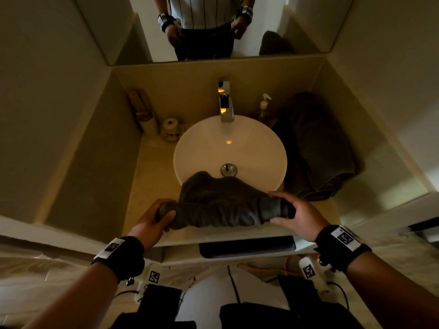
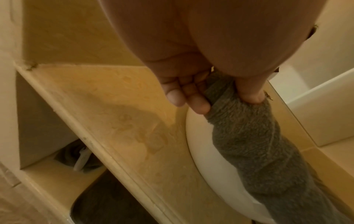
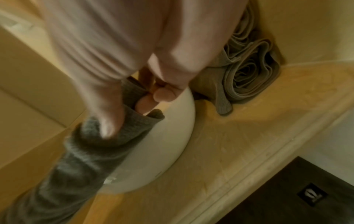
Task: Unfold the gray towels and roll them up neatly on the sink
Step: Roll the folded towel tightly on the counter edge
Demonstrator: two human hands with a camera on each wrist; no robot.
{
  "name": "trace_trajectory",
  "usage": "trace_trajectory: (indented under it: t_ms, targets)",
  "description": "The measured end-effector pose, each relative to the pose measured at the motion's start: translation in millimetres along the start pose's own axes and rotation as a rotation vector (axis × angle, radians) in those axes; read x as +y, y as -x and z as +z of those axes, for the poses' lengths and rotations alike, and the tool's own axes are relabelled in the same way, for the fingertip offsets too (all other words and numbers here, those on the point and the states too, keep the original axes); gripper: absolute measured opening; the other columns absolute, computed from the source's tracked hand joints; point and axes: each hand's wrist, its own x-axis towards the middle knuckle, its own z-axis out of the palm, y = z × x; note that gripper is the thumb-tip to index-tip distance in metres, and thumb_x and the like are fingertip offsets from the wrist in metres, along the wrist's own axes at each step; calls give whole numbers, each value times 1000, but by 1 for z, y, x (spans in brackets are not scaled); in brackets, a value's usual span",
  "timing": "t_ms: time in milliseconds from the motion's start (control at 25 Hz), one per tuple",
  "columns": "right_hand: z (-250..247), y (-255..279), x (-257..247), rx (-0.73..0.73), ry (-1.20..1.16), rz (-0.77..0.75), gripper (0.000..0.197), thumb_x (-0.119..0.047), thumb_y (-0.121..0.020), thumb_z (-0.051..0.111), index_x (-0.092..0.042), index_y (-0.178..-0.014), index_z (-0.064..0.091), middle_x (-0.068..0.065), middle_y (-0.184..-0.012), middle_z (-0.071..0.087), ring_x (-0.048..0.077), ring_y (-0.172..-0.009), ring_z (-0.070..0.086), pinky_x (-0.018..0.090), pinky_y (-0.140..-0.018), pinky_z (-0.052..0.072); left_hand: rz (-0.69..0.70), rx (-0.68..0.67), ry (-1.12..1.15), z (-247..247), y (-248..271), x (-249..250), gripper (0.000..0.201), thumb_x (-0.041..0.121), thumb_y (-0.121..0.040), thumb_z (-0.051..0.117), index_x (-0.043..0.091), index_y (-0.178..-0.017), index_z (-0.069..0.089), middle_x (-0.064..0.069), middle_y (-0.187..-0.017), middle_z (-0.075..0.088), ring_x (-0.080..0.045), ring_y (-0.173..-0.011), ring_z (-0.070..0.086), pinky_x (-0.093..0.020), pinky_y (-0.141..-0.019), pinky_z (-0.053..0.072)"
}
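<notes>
Stone-coloured tabletop [image 1: 152, 167] fills a narrow alcove in front of you, walled on three sides in the same beige, with a mirror [image 1: 206, 27] above the back ledge reflecting your striped shirt. A round white basin [image 1: 251, 148] sits on it under a chrome tap [image 1: 225, 103]. The light is dim and yellow.

Your gray towel [image 1: 221, 205] lies half rolled across the near rim of the basin, its loose part draped into the bowl and the rolled part hanging at the front edge. Your left hand [image 1: 154, 217] has its fingers and thumb curled round the left end of the roll; your right hand [image 1: 294, 214] pinches the right end between thumb and fingers. The two hands are well apart, one at each end.

To the right of the basin, against the side wall, a second gray towel [image 1: 318, 143] lies rolled on the tabletop, near a soap pump bottle [image 1: 264, 105]. At back left stand paper rolls [image 1: 148, 122]. Below the tabletop edge a dark panel [image 1: 247, 245] shows.
</notes>
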Motion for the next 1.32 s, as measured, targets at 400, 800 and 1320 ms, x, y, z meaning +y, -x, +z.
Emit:
trace_trajectory:
  t_ms: [400, 800, 1320]
  targets:
    - [-31, -33, -37, 117, -55, -54, 26, -26, -93, 64, -30, -119, 61, -11, -111, 70, 2, -106, 64, 30, -98, 50, 89, 7, -42, -13, -25, 34, 52, 24, -80, 83, 36, -117, 49, 12, -107, 58, -13, -96, 59, -27, -82, 47]
    - [-126, -110, -149, 278, -244, -256, 27, -20, -90, 68, -35, -112, 64, -11, -108, 69, 8, -104, 65, 25, -88, 53, 344, 217, 130, -84, -87, 191, 29, 25, -96, 64, 22, -114, 42, -11, -100, 59, -35, -98, 60, -54, -96, 47]
    - [-173, -142, -195, 313, -697, -240, 17, -19, -96, 57, -25, -80, 61, -6, -80, 68, 13, -78, 65, 32, -67, 54, 472, 202, 188, -118, -123, 241, 24, 15, -99, 56, 22, -117, 43, 3, -102, 58, -11, -92, 58, -16, -70, 53]
